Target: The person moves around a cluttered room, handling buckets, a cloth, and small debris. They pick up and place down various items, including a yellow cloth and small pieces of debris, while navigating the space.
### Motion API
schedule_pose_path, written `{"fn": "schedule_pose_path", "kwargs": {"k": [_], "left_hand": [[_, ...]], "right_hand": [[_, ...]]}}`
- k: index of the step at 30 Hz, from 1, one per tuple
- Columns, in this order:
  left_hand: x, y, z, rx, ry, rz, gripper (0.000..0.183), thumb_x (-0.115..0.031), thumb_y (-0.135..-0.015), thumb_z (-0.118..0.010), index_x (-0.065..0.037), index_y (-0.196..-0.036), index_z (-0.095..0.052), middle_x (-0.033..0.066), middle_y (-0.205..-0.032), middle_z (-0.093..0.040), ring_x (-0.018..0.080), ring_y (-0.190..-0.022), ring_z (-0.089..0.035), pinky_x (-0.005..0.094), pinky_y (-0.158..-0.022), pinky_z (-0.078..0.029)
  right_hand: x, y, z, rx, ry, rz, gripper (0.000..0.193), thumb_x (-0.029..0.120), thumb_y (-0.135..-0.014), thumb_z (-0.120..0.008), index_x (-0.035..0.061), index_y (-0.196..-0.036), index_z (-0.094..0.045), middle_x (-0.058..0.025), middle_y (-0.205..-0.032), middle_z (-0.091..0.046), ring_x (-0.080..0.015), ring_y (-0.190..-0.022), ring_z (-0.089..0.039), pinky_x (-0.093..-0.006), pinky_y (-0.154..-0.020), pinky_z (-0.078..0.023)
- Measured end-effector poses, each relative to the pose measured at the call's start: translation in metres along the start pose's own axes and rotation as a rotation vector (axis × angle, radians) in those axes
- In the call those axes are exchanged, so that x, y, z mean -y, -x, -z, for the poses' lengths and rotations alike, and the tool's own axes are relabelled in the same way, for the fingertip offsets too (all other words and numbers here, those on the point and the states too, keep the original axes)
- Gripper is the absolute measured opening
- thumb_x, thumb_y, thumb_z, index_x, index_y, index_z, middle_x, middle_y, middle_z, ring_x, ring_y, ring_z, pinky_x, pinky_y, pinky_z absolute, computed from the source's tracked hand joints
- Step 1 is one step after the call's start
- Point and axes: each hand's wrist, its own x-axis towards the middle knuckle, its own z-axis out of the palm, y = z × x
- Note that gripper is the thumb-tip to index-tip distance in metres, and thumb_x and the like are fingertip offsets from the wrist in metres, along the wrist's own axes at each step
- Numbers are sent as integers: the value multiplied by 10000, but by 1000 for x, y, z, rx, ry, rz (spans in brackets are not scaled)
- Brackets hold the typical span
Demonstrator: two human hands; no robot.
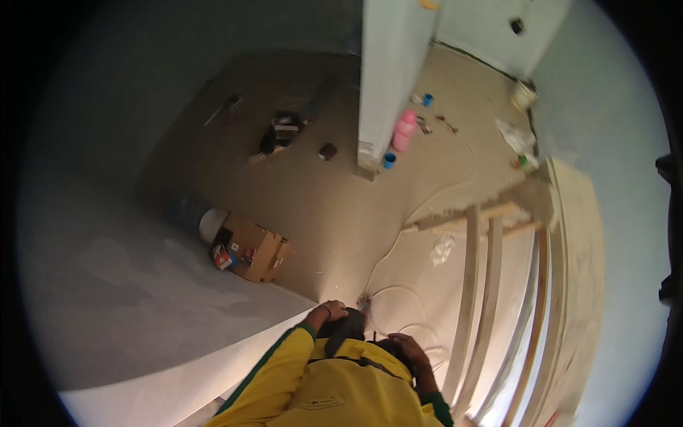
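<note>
My left hand (334, 311) rests on the dark cloth at my left thigh, its fingers lying over it. A dark strap-like piece (345, 334) hangs just beside that hand, in front of my yellow top. My right hand (409, 346) lies against the dark cloth on my other side, fingers stretched toward the middle. Neither hand shows anything held. On the floor just ahead of my hands, a pale cable (390, 250) runs away from a small blurred object (366, 302) that I cannot make out.
A wall stub (135, 334) stands close on my left, with an open cardboard box (250, 245) past it. Wooden beams (489, 299) lean at right. Farther off are a pillar (388, 78), a pink bottle (404, 131), a blue cup (389, 161), dark tools (281, 132) and a bucket (524, 95).
</note>
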Motion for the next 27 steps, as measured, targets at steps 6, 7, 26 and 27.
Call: {"fn": "schedule_pose_path", "kwargs": {"k": [6,7,26,27], "left_hand": [[-4,-17,142,-589,561,132,347,-324,-894,-558,-65,-1102,-661,124,-1136,-661,259,-1058,-618,367,-926,-471],[0,-15,160,-689,696,121,348,-325,-884,-575,-69,-1103,-663,120,-1112,-671,254,-1055,-622,357,-925,-470],[159,-4,158,-1169,1644,859,242,-194,-872,-612,-52,-1054,-684,81,-908,-710,202,-760,-649,325,-723,-520],[157,-7,169,-1244,1652,805,221,-147,-874,-592,-50,-1050,-685,72,-896,-705,177,-745,-643,310,-712,-520]], "right_hand": [[137,-94,58,123,-495,-3,406,140,-972,-441,-52,-1329,-457,-167,-1330,-526,-249,-1223,-513,-352,-1072,-360],[161,-114,68,171,-562,-5,409,137,-975,-432,-59,-1334,-444,-178,-1343,-511,-259,-1232,-506,-356,-1079,-355],[386,-631,204,365,582,-474,349,240,-940,-435,106,-1244,-540,-99,-1113,-661,-235,-999,-645,-457,-854,-432],[406,-658,196,442,571,-388,348,246,-939,-429,111,-1239,-544,-91,-1116,-661,-237,-997,-648,-461,-864,-420]]}}
